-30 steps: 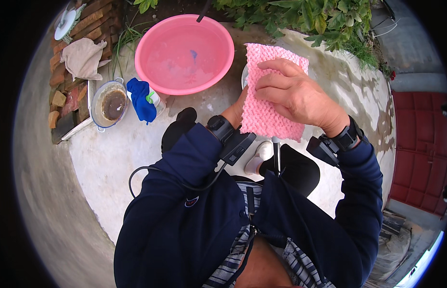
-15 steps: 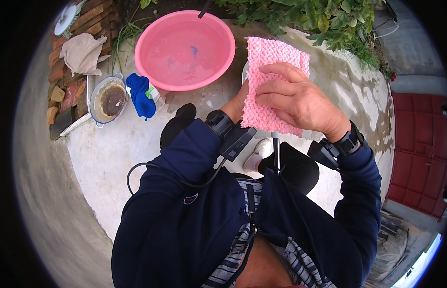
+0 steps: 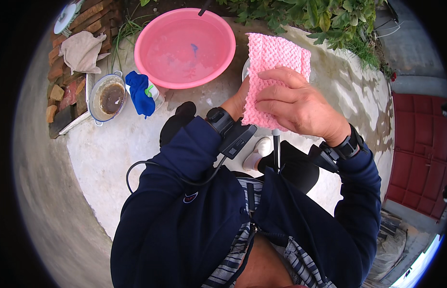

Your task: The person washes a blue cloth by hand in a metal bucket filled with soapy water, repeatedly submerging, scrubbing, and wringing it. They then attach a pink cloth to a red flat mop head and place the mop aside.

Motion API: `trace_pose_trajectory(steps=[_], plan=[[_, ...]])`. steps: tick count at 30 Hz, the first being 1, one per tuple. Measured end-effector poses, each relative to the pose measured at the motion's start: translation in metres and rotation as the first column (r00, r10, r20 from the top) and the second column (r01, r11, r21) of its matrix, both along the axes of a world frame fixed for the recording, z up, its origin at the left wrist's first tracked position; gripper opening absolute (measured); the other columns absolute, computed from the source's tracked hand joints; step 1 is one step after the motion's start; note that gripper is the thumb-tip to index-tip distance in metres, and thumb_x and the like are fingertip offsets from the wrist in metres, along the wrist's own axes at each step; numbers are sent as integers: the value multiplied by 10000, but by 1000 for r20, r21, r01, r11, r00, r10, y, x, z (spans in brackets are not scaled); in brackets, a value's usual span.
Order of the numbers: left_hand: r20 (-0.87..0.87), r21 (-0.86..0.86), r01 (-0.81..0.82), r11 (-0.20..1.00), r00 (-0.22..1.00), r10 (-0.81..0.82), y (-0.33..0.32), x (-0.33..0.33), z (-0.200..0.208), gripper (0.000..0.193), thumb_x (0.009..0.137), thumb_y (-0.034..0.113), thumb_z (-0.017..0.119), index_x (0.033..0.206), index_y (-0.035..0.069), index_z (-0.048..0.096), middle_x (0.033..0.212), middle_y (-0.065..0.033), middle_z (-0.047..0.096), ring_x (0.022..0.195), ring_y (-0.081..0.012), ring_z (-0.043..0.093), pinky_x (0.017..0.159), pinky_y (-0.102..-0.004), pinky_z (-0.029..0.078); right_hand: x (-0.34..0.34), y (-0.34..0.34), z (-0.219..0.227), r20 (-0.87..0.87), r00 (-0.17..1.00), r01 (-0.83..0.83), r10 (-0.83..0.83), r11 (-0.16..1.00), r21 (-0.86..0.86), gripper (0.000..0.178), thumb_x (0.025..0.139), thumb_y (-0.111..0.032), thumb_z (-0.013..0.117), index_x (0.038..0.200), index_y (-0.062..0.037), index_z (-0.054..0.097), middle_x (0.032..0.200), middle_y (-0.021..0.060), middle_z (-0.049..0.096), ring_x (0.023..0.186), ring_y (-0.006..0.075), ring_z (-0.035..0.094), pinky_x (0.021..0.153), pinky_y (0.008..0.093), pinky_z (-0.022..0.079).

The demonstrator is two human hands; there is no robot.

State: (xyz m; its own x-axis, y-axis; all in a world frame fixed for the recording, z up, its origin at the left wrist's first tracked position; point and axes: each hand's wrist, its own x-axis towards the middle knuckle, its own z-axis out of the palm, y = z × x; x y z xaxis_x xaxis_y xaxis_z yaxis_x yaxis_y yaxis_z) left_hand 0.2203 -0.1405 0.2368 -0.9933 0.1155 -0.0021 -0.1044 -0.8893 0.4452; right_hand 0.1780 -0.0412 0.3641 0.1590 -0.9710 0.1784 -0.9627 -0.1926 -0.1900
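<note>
A pink, thick-ribbed knitted piece is held up in front of me, right of centre. My right hand lies over its front, with bent fingers closed against the knitting; whether they also pinch something small is hard to see. Behind the left edge of the piece is my left hand; its fingers are hidden by the knitting. A metal rod stands just below the lower edge of the piece. Part of a pale round thing shows behind its left edge.
A large pink basin of water, with something blue in it, stands ahead on the left. Beside it are a white tub with a blue cloth over it and an enamel pot. Bricks edge the left; leafy plants grow beyond.
The pink knitted piece has risen slightly. My right hand has shifted a little down across it, fingers still against its front. My left hand stays behind it.
</note>
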Motion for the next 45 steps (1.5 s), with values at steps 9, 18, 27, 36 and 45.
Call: trace_pose_trajectory(steps=[9, 18, 27, 36, 45], plan=[[30, -135, -11, 991, 999, 15, -4, 8, 6, 368, 968, 273, 282, 1161, 28, 477, 1074, -126, 549, 942, -221, 573, 791, -313, 514, 1, 0, -2, -14, 1000, 2, -2, 1000, -7, 190, 637, -99, 624, 823, -66, 637, 929, 27, 589, 1093, 273, 503, 903, 404, 426], [52, -57, -11, 998, 999, 14, -2, 4, 0, 399, 968, 299, 262, 1148, 25, 489, 1091, -132, 547, 962, -230, 564, 822, -328, 500, 9, 5, -2, 31, 999, -17, 16, 999, 46, 158, 646, -113, 627, 798, -71, 629, 909, 23, 578, 1096, 277, 496, 930, 403, 408], [124, -62, 24, 998, 992, -16, -7, 12, 16, 439, 963, 340, 256, 1169, 22, 477, 1099, -148, 544, 973, -253, 560, 837, -357, 494, 10, 8, 1, 69, 998, 2, -5, 999, 43, 325, 569, -60, 660, 893, -71, 647, 952, 32, 592, 1111, 293, 488, 958, 461, 397], [186, 25, 24, 999, 982, -28, -7, 14, 24, 456, 959, 361, 254, 1201, 37, 463, 1123, -149, 540, 995, -268, 553, 878, -377, 474, 16, 12, -5, -137, 990, -32, 39, 998, 47, 237, 669, -149, 560, 887, -95, 638, 969, 8, 572, 1120, 247, 475, 983, 403, 366], [-209, 460, 248, 853, 964, -167, -8, 4, -8, 445, 956, 353, 280, 1197, 32, 471, 1111, -150, 554, 970, -276, 564, 864, -382, 478, 14, 24, -2, -85, 996, -19, 20, 1000, 20, 245, 678, -163, 549, 895, -88, 636, 985, 14, 568, 1114, 243, 486, 980, 413, 370]])
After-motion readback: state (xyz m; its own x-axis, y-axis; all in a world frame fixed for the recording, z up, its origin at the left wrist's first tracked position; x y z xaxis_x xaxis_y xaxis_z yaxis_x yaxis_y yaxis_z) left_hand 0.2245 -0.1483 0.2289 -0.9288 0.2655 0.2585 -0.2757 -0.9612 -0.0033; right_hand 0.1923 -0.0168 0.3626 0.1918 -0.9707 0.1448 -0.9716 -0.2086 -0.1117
